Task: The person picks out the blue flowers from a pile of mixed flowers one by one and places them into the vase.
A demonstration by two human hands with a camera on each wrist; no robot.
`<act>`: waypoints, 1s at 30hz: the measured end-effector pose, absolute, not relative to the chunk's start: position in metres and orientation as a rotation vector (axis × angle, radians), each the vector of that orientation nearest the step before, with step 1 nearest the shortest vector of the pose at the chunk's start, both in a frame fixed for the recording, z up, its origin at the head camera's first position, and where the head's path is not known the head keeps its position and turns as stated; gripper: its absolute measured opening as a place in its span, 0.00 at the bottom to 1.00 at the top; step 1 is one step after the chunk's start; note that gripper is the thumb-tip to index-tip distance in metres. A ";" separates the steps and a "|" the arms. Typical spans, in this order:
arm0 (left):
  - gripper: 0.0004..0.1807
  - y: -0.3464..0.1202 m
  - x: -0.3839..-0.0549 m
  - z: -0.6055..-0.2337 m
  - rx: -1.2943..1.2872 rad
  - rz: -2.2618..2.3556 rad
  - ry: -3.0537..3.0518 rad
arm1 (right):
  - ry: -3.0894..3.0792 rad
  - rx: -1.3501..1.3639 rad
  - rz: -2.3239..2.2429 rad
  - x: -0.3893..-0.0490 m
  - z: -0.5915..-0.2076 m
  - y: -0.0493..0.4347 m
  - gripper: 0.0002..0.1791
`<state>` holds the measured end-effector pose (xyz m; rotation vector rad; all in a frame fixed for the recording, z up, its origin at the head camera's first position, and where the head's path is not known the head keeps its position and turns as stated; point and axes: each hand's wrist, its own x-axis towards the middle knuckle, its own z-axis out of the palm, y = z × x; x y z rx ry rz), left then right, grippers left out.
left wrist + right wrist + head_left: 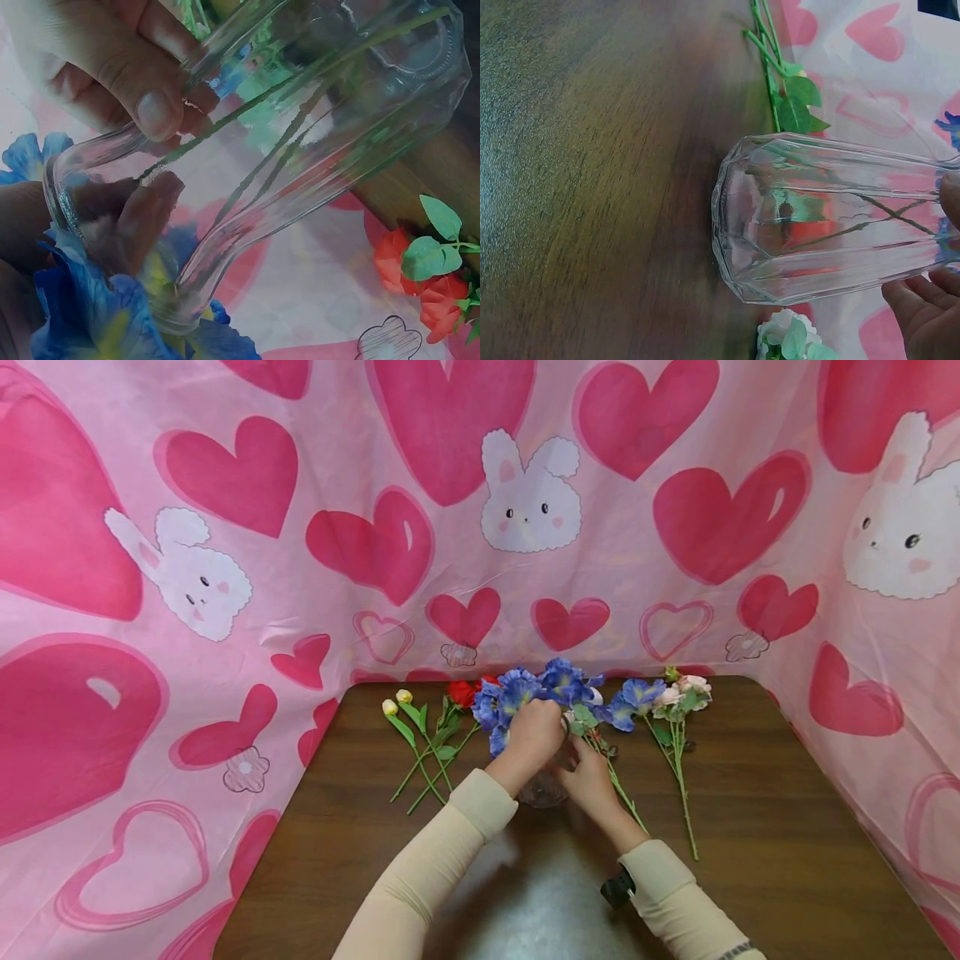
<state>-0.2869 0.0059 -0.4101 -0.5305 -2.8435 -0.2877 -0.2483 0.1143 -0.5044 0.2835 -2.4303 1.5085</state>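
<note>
Clear glass vase point(832, 217), centre of my head-camera feed: faceted body, narrower neck, flared lip. Inside, I see thin stems point(300, 118) crossing; ruffled blue irises point(517, 689) with yellow throats crowd its mouth. The right hand point(591, 779) grips the neck; the left hand point(536, 732) curls at the mouth, though whether it pinches a stem I cannot tell.

- Irises point(517, 689): blue, yellow-centred.
- Glass vase point(832, 225): clear, colourless.
- Roses point(442, 304): red, with green leaves point(440, 217).
- Tulips point(389, 707): pale yellow, green-stemmed.
- Tabletop point(750, 793): dark brown, wood-grained.
- Backdrop point(517, 577): pale pink, patterned with deeper-pink hearts and white rabbit heads.
- Sleeves point(420, 860): cream.
- Wrist-worn device point(617, 887): black.
</note>
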 end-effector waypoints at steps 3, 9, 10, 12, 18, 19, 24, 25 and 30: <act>0.09 0.005 -0.287 -0.409 -0.550 -0.283 -2.835 | -2.440 0.287 1.495 -0.248 -0.504 0.115 0.26; 0.10 0.004 -0.286 -0.406 -0.562 -0.305 -2.840 | -2.449 0.287 1.497 -0.247 -0.503 0.114 0.26; 0.10 0.004 -0.286 -0.406 -0.559 -0.311 -2.842 | -2.448 0.286 1.502 -0.246 -0.502 0.114 0.26; 0.10 0.004 -0.285 -0.404 -0.556 -0.319 -2.848 | -2.443 0.288 1.509 -0.246 -0.502 0.114 0.27; 0.09 0.002 -0.283 -0.399 -0.576 -0.311 -2.809 | -2.417 0.300 1.513 -0.247 -0.503 0.114 0.30; 0.09 0.001 -0.283 -0.397 -0.579 -0.309 -2.797 | -2.410 0.299 1.514 -0.247 -0.503 0.114 0.31; 0.10 -0.001 -0.280 -0.391 -0.582 -0.320 -2.759 | -2.383 0.304 1.517 -0.247 -0.504 0.113 0.32; 0.10 -0.002 -0.279 -0.390 -0.584 -0.314 -2.752 | -2.380 0.301 1.517 -0.247 -0.504 0.113 0.32; 0.11 -0.003 -0.277 -0.386 -0.600 -0.310 -2.747 | -2.356 0.314 1.509 -0.247 -0.505 0.112 0.31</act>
